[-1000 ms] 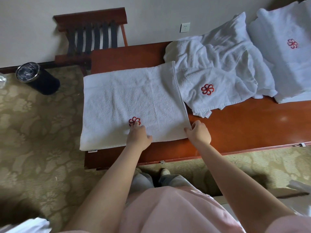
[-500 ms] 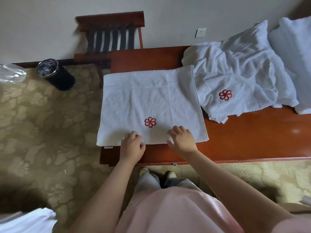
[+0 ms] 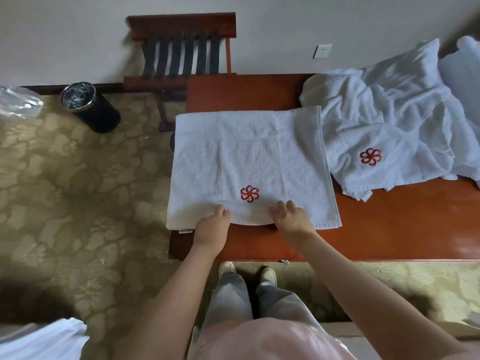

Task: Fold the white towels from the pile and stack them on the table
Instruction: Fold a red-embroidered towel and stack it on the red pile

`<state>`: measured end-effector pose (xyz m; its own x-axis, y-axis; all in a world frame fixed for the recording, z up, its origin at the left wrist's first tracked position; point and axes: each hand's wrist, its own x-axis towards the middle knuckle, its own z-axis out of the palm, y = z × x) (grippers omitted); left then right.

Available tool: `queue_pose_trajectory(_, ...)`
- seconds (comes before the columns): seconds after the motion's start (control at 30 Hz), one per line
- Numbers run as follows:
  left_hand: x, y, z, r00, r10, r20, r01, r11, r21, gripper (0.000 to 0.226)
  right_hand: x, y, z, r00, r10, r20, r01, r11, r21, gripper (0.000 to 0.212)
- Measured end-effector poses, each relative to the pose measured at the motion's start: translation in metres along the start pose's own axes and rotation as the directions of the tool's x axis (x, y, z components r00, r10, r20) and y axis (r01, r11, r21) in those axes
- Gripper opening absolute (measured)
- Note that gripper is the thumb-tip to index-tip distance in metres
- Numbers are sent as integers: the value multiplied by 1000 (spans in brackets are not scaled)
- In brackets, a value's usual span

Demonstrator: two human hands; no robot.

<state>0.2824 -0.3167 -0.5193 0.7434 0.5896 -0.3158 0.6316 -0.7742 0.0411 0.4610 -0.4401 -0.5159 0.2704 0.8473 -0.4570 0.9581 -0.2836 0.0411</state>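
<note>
A white towel point(image 3: 249, 157) with a red flower emblem lies flat on the left end of the red-brown table point(image 3: 389, 229). Its left edge hangs past the table's end. My left hand point(image 3: 211, 224) and my right hand point(image 3: 292, 218) grip its near edge on either side of the emblem, and the edge between them is lifted off the table. To the right lies a crumpled pile of white towels point(image 3: 384, 120), one showing the same red emblem. A further white towel point(image 3: 465, 68) sits at the far right edge.
A wooden luggage rack point(image 3: 181, 53) stands against the wall behind the table's left end. A black waste bin point(image 3: 91, 107) sits on the patterned carpet at left. White fabric point(image 3: 44, 339) shows at the bottom left corner. My shoes point(image 3: 246, 274) are by the table's front.
Both hands have shifted along the towel's near edge toward the middle, the right one coming in from the right corner. The edge between them has risen off the table.
</note>
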Motion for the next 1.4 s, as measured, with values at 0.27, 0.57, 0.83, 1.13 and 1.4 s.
queue_pose_trajectory(0.27, 5, 4, -7, 996, -50, -71, 43, 995, -95, 11, 5, 9, -10, 994, 30, -103, -23, 998, 66, 43)
queue_pose_trajectory(0.57, 0, 2, -17, 953, -253, -169, 188, 926, -328, 15, 0, -7, -6, 966, 42, -256, -10, 992, 124, 45)
queue_pose_trajectory(0.83, -4, -3, 3, 947, -261, -190, 171, 905, -390, 13, -21, 16, -4, 886, 142, -441, -89, 986, 139, 33)
queue_pose_trajectory(1.13, -7, -16, -7, 892, -389, -231, 245, 844, -478, 15, -30, 29, -7, 856, 443, -266, -293, 840, 457, 23)
queue_pose_trajectory(1.4, 8, -26, -94, 790, -382, -480, 96, 850, -519, 13, -27, 46, -81, 688, 506, -521, -65, 757, 650, 18)
